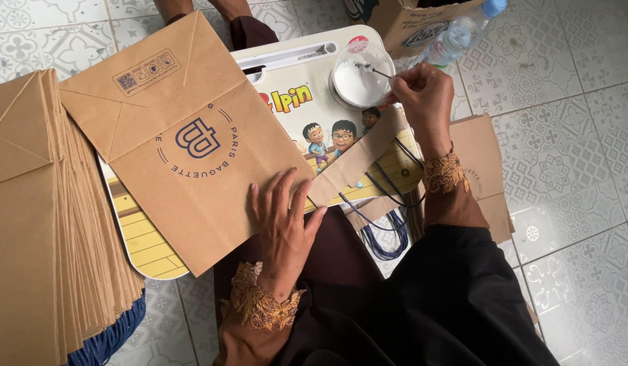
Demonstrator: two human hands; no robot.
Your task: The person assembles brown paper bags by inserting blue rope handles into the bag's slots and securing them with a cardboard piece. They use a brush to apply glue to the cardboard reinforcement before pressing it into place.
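Note:
My left hand (283,224) lies flat, fingers spread, on the lower right corner of a folded brown paper bag (185,142) that rests on a small cartoon-printed lap table (307,95). My right hand (426,102) pinches a thin stick (378,70) whose tip dips into a round clear tub of white glue (360,76) at the table's far edge. A brown paper strip (358,161) lies slanted between the two hands, with dark blue cord handles (385,217) beside it.
A thick stack of flat brown bags (49,224) stands at the left on the tiled floor. More brown paper pieces (480,169) lie right of my wrist. A cardboard box (412,24) and a plastic bottle (463,34) sit behind the table.

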